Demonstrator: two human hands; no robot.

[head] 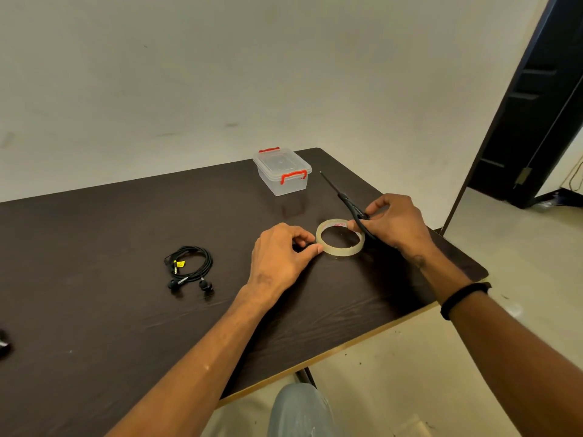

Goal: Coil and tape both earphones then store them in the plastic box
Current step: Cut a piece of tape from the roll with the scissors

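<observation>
the left hand point(284, 257) pinches the near-left rim of a clear tape roll point(340, 237) lying flat near the dark wooden table's point(94, 222) right edge; the right hand point(392, 223) grips black scissors point(345, 201) beside it. black coiled earphones point(189, 266) lie mid-table; a lidded clear plastic box with red clasps point(281, 170) sits at the far right corner, against a pale wall point(220, 74).

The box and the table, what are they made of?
The box looks like clear, glossy plastic: you can see through its walls, and its clips are red. The table looks like dark wood-grain board, maybe laminate, with a pale edge strip.
</observation>
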